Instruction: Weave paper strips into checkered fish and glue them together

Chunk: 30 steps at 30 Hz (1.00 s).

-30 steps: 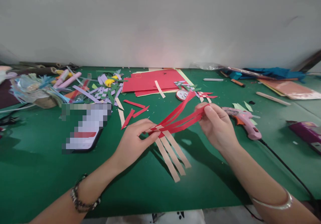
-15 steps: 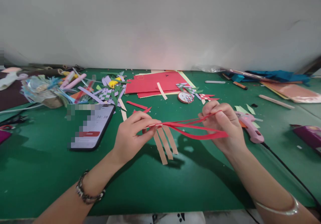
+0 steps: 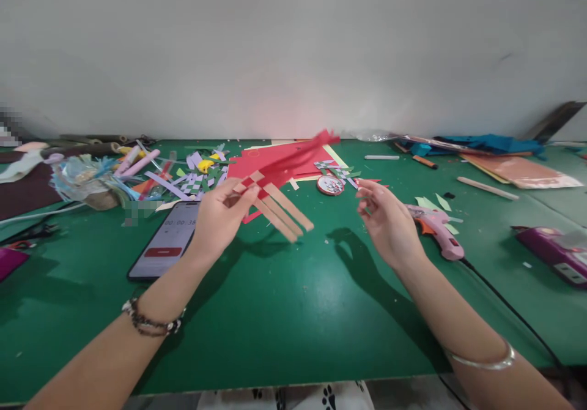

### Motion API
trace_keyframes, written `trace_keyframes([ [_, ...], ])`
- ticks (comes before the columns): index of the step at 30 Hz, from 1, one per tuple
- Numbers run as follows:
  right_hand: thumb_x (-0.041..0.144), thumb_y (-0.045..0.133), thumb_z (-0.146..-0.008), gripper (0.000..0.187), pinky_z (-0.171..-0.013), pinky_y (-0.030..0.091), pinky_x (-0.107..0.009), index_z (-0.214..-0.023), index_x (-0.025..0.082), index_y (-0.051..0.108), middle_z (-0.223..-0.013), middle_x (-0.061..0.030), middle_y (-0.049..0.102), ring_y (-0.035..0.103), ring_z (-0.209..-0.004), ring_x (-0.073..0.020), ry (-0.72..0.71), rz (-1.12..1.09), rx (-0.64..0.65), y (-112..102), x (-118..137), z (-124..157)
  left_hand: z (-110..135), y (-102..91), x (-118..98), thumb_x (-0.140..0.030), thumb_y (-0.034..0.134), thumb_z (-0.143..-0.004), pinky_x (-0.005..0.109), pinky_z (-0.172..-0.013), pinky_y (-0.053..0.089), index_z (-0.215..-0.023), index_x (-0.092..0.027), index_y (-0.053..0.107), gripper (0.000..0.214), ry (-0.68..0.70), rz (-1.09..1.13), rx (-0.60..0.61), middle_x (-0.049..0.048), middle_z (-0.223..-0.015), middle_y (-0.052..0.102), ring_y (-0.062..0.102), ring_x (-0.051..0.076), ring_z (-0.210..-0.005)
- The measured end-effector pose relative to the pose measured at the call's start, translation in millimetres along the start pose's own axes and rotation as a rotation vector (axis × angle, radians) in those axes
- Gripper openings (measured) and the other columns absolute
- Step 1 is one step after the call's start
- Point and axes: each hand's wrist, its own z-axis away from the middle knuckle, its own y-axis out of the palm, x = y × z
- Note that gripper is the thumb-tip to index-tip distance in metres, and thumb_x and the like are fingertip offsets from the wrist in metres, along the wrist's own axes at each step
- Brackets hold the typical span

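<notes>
My left hand (image 3: 224, 214) pinches a woven piece of red and beige paper strips (image 3: 257, 185) at its checkered corner. Its loose beige strips (image 3: 287, 214) point down to the right, while the long red strips (image 3: 298, 159) rise away to the upper right, a little blurred. To the right, my right hand (image 3: 385, 220) is raised above the green table, free of the strips, with fingers loosely curled and apart. Just beyond its fingertips lies a small red checkered scrap (image 3: 373, 183), partly hidden by them. A round badge-like disc (image 3: 330, 185) lies between the hands.
A phone (image 3: 160, 245) showing a timer lies beside my left wrist. Red paper sheets (image 3: 238, 165) are stacked at the back. A pink glue gun (image 3: 443, 232) with a black cord rests right of my right hand. Purple and green strips (image 3: 197, 180) lie scattered left; a purple power strip (image 3: 554, 251) sits far right.
My right hand has let go of the red strips and drawn slightly away. The woven piece has tilted in my left hand, its red strips now swinging up and back.
</notes>
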Motion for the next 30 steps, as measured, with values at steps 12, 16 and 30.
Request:
trace_keyframes([
  [12,0.027,0.059,-0.065,0.008,-0.054,0.036,-0.019,-0.06,0.021,0.058,-0.066,0.0027,0.045,0.041,-0.06,-0.0069,0.032,-0.036,-0.089,-0.7,-2.8,-4.1,43.8,-20.9,45.0,-0.004,0.037,-0.069,0.03,-0.075,0.042,-0.101,-0.025,0.057,0.043,0.654,-0.435,0.703,0.0028,-0.097,0.06,0.053,0.016,-0.083],
  [16,0.027,0.059,-0.062,0.008,-0.053,0.035,-0.019,-0.059,0.021,0.057,-0.064,0.003,0.047,0.041,-0.058,-0.0069,0.024,-0.022,-0.098,1.2,-3.2,-4.2,23.5,-66.3,65.6,-0.006,0.027,-0.073,0.036,-0.086,0.036,-0.11,-0.022,0.05,0.047,0.378,-0.549,0.351,0.003,-0.108,0.058,0.049,0.02,-0.098],
  [30,0.027,0.055,-0.061,0.008,-0.053,0.034,-0.02,-0.058,0.02,0.056,-0.059,0.0035,0.047,0.04,-0.057,-0.0074,-0.001,0.049,-0.052,3.6,-5.9,-3.3,33.1,-41.1,29.3,-0.035,0.035,-0.083,0.033,-0.084,0.039,-0.108,-0.021,0.048,0.032,0.184,-0.47,0.504,0.0049,-0.107,0.055,0.049,0.02,-0.099],
])
